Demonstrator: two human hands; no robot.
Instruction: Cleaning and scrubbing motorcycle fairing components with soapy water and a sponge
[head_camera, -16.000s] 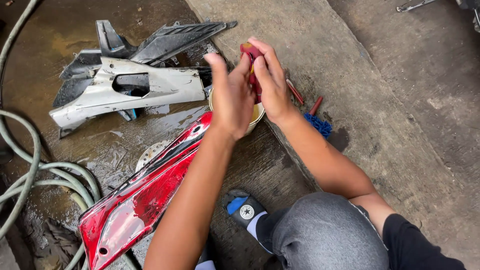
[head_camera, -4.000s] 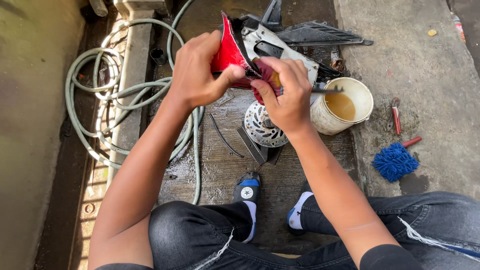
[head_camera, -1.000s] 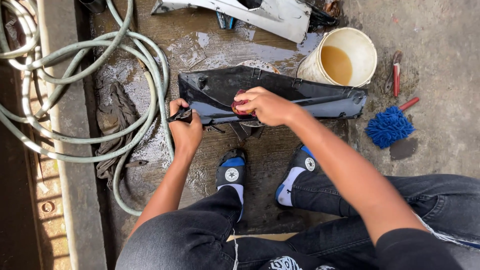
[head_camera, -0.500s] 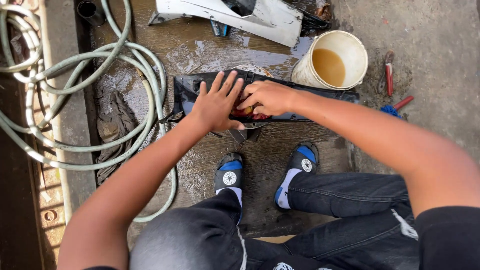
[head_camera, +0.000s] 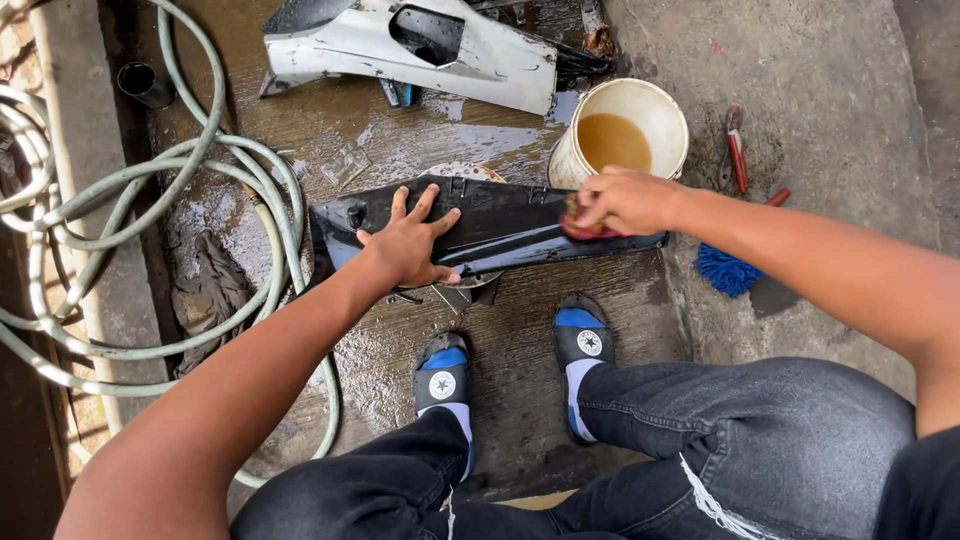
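A long black plastic panel (head_camera: 500, 225) lies on the wet ground in front of my feet. My left hand (head_camera: 408, 245) presses flat on its left part, fingers spread. My right hand (head_camera: 625, 203) is closed around a small red scrubbing pad (head_camera: 580, 227) and holds it against the panel's right end, close to the bucket.
A white bucket (head_camera: 660, 110) of brownish water stands behind the panel. A white body panel (head_camera: 420, 50) lies further back. A coiled green hose (head_camera: 150, 200) and a dark rag (head_camera: 205, 290) are at the left. A blue mop-like brush (head_camera: 728, 270) and red-handled pliers (head_camera: 737, 150) lie at the right.
My right hand has slid with the red pad from the panel's middle to its right end. My left hand stays pressed on the left part.
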